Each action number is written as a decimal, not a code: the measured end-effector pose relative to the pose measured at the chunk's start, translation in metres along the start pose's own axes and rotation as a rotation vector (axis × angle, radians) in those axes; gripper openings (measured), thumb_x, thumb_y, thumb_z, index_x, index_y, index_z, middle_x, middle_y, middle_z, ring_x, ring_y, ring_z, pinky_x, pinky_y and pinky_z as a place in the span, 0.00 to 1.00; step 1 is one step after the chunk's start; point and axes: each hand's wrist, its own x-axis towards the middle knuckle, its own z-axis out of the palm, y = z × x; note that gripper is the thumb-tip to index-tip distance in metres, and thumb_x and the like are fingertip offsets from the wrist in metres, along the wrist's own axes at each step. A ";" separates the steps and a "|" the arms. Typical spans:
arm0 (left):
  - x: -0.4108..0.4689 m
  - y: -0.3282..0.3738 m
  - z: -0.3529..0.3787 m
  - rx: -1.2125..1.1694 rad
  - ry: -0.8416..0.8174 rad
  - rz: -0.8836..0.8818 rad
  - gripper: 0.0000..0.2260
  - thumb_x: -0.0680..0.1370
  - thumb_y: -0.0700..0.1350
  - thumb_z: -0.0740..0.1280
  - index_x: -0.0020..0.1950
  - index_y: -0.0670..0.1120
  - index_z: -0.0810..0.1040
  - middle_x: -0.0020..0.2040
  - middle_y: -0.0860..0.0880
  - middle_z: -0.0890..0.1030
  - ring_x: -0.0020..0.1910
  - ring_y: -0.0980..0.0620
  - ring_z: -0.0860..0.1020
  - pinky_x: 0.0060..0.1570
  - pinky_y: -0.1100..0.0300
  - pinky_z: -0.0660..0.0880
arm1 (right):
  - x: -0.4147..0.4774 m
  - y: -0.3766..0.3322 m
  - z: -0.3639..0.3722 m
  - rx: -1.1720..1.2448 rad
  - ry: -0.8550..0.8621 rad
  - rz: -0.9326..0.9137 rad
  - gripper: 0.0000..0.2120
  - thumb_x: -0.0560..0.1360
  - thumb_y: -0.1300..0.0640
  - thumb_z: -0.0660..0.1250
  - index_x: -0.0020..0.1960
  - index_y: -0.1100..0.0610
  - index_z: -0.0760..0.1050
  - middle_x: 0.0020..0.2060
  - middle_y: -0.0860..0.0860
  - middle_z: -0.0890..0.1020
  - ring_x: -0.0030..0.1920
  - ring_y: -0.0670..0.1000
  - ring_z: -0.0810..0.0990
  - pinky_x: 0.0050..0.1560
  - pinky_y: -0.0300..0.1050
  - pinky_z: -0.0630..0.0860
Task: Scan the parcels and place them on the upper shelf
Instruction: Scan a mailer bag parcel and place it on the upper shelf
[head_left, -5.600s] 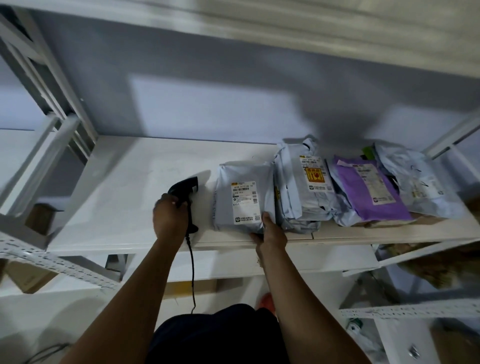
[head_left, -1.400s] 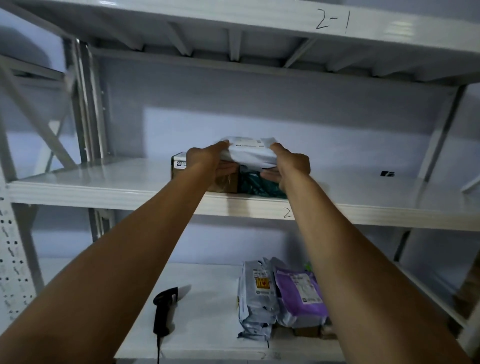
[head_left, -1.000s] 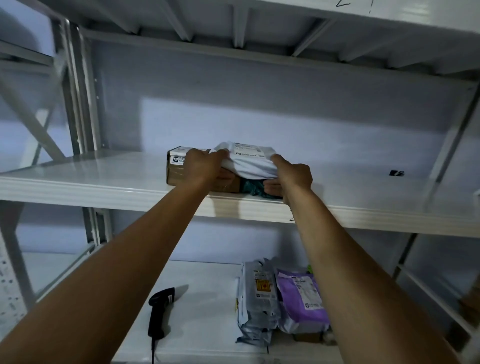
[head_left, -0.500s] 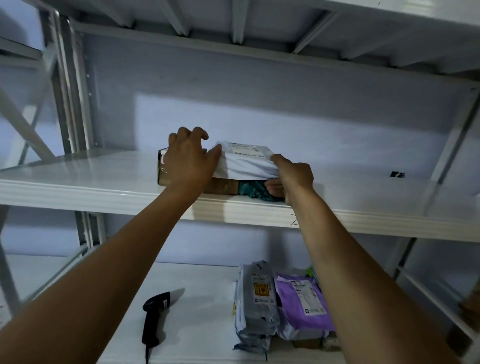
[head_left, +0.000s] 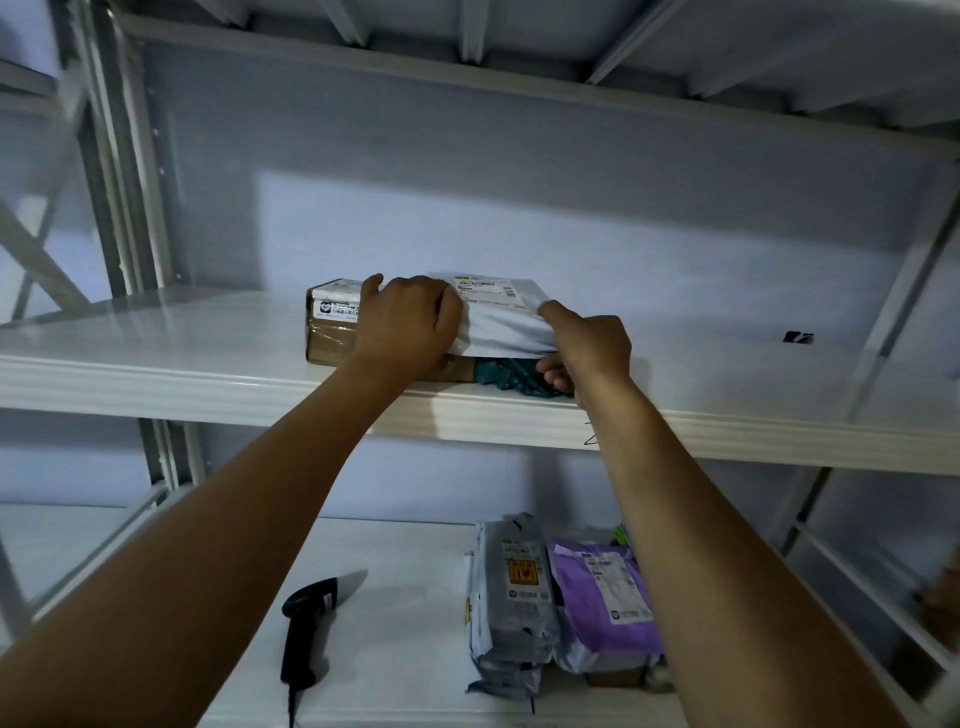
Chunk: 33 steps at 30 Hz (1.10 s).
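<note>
White mailer parcel (head_left: 501, 325) lies on the upper shelf (head_left: 156, 374), close to the front edge and with its printed label facing up. It does not lie on the shelf board itself. It rests on two other parcels: a cardboard box (head_left: 332, 332) under its left part and a teal bag (head_left: 511, 376) under its right part. The box stands out to the left of the mailer and shows a white label on its front corner.

Both hands are on this mailer. The left hand (head_left: 405, 327) covers its left end, with the fingers bent over the top and the thumb against the edge of the bag, so it holds the mailer there. The right hand (head_left: 587, 345) pinches the right end: the index finger lies on top and the other fingers are curled below, touching the teal bag.

On the lower shelf (head_left: 405, 597) a black barcode scanner (head_left: 306, 634) lies on its side, well apart from the hands. To its right a grey parcel (head_left: 511, 597) and a purple parcel (head_left: 602, 597) lie side by side, touching each other, each with a label on top. More parcels are under them, but I cannot tell what they are.
</note>
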 end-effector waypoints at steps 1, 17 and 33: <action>-0.001 0.000 0.000 0.004 0.018 0.005 0.19 0.81 0.48 0.54 0.43 0.42 0.83 0.43 0.43 0.85 0.44 0.39 0.82 0.62 0.46 0.68 | -0.001 0.000 0.000 -0.007 0.004 -0.003 0.16 0.73 0.47 0.72 0.39 0.60 0.76 0.25 0.59 0.82 0.21 0.53 0.74 0.25 0.39 0.72; -0.004 -0.036 -0.022 -0.076 0.201 -0.194 0.23 0.81 0.57 0.58 0.68 0.44 0.76 0.66 0.42 0.78 0.66 0.40 0.75 0.66 0.44 0.67 | -0.008 0.002 0.001 -0.078 0.086 -0.051 0.28 0.75 0.33 0.67 0.39 0.59 0.78 0.25 0.56 0.83 0.23 0.53 0.79 0.26 0.41 0.74; -0.021 -0.045 -0.026 -0.330 0.098 -0.607 0.29 0.78 0.60 0.65 0.73 0.46 0.68 0.73 0.40 0.68 0.74 0.40 0.65 0.69 0.44 0.63 | -0.019 0.007 0.012 0.013 0.039 -0.027 0.24 0.75 0.36 0.68 0.44 0.59 0.78 0.27 0.58 0.83 0.24 0.54 0.81 0.28 0.42 0.76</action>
